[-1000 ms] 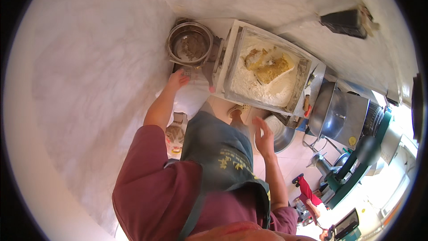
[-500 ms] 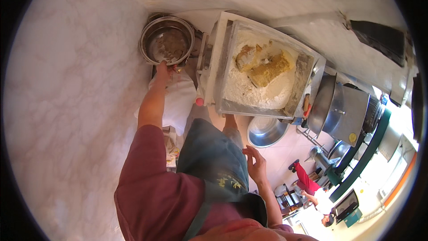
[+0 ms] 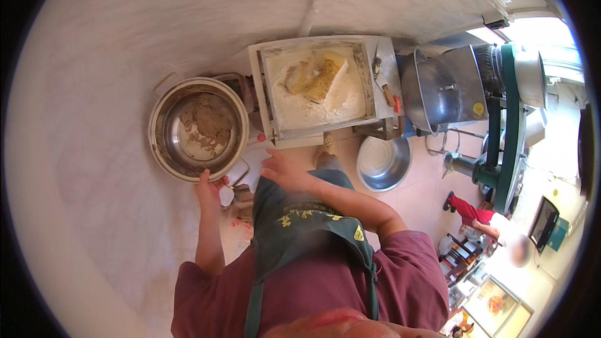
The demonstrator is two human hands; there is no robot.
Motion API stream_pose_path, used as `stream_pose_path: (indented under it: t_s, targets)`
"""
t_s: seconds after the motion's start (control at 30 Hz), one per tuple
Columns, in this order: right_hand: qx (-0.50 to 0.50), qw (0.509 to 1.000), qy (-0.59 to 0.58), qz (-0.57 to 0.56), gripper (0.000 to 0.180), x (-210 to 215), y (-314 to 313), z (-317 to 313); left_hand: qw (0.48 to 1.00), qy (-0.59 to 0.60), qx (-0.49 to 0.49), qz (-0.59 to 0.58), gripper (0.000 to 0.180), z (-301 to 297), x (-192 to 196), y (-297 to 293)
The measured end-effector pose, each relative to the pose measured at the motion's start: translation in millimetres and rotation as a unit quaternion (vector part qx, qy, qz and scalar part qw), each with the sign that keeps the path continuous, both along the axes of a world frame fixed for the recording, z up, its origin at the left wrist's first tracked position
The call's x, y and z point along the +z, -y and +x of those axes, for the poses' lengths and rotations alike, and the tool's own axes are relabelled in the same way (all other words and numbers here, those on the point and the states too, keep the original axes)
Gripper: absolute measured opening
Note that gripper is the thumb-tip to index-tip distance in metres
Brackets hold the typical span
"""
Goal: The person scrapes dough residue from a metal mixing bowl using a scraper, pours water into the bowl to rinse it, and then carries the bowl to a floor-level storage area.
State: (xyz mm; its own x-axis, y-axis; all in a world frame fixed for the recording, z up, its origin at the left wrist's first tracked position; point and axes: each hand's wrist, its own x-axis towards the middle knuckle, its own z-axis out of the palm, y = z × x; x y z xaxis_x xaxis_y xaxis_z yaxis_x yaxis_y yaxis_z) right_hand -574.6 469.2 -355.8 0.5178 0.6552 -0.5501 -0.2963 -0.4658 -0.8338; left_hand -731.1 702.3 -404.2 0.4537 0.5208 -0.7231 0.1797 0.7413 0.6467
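Note:
A large steel pot (image 3: pixel 168 109) with wire handles stands at the left. Wet brownish residue (image 3: pixel 205 124) coats part of its inside. My left hand (image 3: pixel 208 191) is closed on the pot's near rim, thumb on top and fingers beneath, which are partly hidden. In front of my apron my right hand (image 3: pixel 287 170) reaches left toward the pot with its fingers apart, holding nothing. Beyond it is a square bin (image 3: pixel 270 87) of white flour (image 3: pixel 338 103), with a yellow and brown lump (image 3: pixel 313 78) lying on the flour.
Right of the bin lie a knife (image 3: pixel 377 66) and a wooden-handled tool (image 3: pixel 388 95). A steel basin (image 3: pixel 383 163) rests on the floor. Past the bin stands a mixer with a steel bowl (image 3: pixel 432 91). A person in red trousers (image 3: pixel 466 209) is far right.
The pot has come nearer and is tilted more into view, with my left hand still on its rim. My right hand has moved from my right side across my front toward the pot.

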Motion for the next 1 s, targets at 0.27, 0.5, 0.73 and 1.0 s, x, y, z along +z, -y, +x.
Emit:
stream_pose_path:
  t_s: [0.27, 0.5, 0.73, 1.0]
  targets:
    - [-0.13, 0.965, -0.227, 0.0, 0.04, 58, -39, 15, 0.994, 0.044, -0.095, -0.014, 0.037, 0, 129, 65]
    - [-0.235, 0.912, -0.332, -0.055, 0.015, 52, 71, 81, 0.863, 0.211, -0.458, -0.038, 0.049, 7, 191, 28]
    - [-0.12, 0.853, -0.505, -0.051, 0.03, 29, 116, 146, 0.947, 0.183, -0.195, 0.177, 0.063, 174, 100, -52]
    - [-0.009, 0.665, -0.746, 0.013, 0.045, -12, 197, 202, 0.95, 0.163, -0.265, 0.004, 0.049, 310, 63, 62]
